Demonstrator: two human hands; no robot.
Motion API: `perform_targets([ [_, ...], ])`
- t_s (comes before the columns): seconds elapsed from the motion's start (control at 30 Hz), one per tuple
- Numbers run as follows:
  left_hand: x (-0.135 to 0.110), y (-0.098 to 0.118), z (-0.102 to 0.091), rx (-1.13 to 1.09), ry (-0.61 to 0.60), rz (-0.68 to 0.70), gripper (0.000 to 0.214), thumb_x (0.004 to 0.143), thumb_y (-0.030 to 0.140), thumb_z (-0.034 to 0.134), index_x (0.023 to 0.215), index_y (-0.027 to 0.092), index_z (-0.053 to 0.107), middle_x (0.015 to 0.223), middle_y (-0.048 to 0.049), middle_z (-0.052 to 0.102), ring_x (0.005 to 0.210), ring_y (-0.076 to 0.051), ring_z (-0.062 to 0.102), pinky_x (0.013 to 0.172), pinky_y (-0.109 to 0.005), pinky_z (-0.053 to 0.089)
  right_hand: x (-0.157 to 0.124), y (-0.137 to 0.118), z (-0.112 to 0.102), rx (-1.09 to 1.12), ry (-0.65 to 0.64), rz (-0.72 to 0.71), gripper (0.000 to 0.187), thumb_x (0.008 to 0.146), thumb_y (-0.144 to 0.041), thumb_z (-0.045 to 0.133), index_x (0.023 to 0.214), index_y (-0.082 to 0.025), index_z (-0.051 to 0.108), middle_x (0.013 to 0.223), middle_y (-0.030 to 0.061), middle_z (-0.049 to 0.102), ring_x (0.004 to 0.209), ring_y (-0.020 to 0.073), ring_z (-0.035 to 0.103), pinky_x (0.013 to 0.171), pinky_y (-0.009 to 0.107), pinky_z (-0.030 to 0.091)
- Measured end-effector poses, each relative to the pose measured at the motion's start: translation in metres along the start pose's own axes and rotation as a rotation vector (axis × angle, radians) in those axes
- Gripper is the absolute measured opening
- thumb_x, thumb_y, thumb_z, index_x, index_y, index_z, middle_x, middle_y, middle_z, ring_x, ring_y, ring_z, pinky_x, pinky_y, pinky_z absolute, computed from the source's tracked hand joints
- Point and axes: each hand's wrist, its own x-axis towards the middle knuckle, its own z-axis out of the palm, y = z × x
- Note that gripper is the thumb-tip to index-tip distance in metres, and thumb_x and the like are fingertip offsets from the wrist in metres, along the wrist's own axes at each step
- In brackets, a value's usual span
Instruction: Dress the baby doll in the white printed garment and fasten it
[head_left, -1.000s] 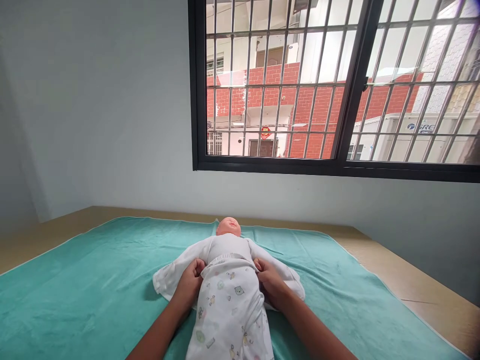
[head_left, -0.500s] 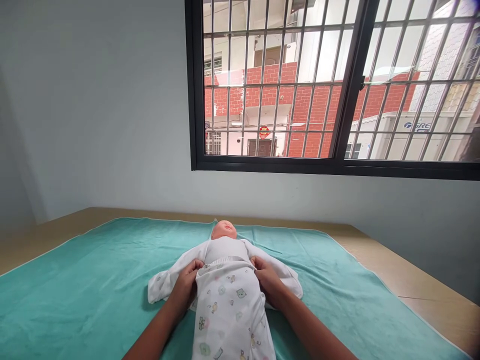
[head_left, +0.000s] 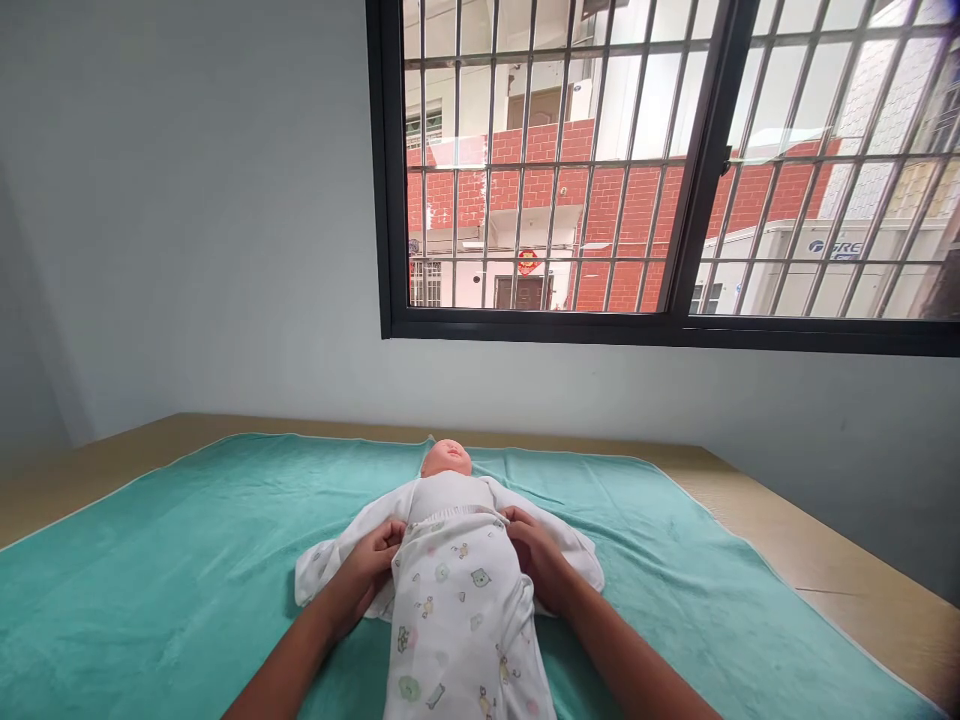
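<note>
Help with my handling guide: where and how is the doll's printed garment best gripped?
The printed garment is probably best pinched at both sides of its waistband, coming from its near end: the band runs across the doll, so each side offers an edge, where the left hand and right hand are.

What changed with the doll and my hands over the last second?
The doll's head shifted slightly toward you and to your left, while the lower pants moved slightly right. Nothing was visibly let go: your left hand and right hand keep their grip at the pants' waist. The towel stayed put.
</note>
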Motion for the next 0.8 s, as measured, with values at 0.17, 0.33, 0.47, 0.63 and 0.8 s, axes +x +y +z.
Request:
perform_targets([
  [0.17, -0.002, 0.002, 0.001, 0.051, 0.032, 0.023, 0.033, 0.057, 0.035, 0.081, 0.069, 0.017, 0.056, 0.067, 0.0032, 0.054, 0.064, -0.012, 0.048, 0.061, -0.023, 0.036, 0.000, 0.001, 0.001, 0.041, -0.009, 0.025, 0.022, 0.068, -0.034, 0.066, 0.077, -0.021, 0.051, 0.058, -0.0057, 0.046, 0.052, 0.0096, 0.040, 0.049, 0.022, 0.029],
  [0.33, 0.001, 0.002, 0.003, 0.316, 0.182, 0.126, 0.038, 0.062, 0.046, 0.075, 0.062, 0.020, 0.048, 0.060, 0.0059, 0.043, 0.059, -0.012, 0.039, 0.057, -0.023, 0.030, 0.004, 0.005, 0.002, -0.011, 0.007, -0.015, 0.028, 0.072, -0.041, 0.068, 0.077, -0.021, 0.050, 0.060, -0.0063, 0.046, 0.052, 0.0087, 0.035, 0.048, 0.023, 0.024],
  [0.47, -0.002, 0.005, 0.010, 0.543, 0.323, 0.298, 0.031, 0.076, 0.043, 0.063, 0.064, 0.023, 0.043, 0.070, 0.0016, 0.054, 0.066, -0.016, 0.047, 0.062, -0.026, 0.037, 0.009, 0.007, 0.003, -0.256, 0.082, -0.204, 0.035, 0.080, -0.050, 0.065, 0.070, -0.020, 0.051, 0.061, -0.0043, 0.047, 0.057, 0.0111, 0.038, 0.053, 0.025, 0.030],
  [0.63, -0.006, 0.005, 0.014, 0.596, 0.324, 0.459, 0.024, 0.083, 0.038, 0.059, 0.070, 0.024, 0.044, 0.128, -0.0072, 0.062, 0.118, -0.026, 0.054, 0.098, -0.033, 0.040, 0.005, -0.001, 0.003, -0.541, 0.131, -0.529, 0.014, 0.085, -0.036, 0.060, 0.085, -0.023, 0.063, 0.098, 0.0057, 0.065, 0.090, 0.0214, 0.058, 0.075, 0.030, 0.046],
  [0.8, -0.003, 0.005, 0.010, 0.611, 0.293, 0.368, 0.013, 0.085, 0.038, 0.054, 0.085, 0.026, 0.049, 0.128, -0.0084, 0.064, 0.117, -0.027, 0.059, 0.097, -0.036, 0.043, 0.006, -0.012, -0.002, -0.779, 0.107, -0.615, 0.033, 0.084, -0.025, 0.057, 0.116, -0.028, 0.064, 0.141, 0.0043, 0.054, 0.137, 0.0271, 0.039, 0.113, 0.046, 0.029],
])
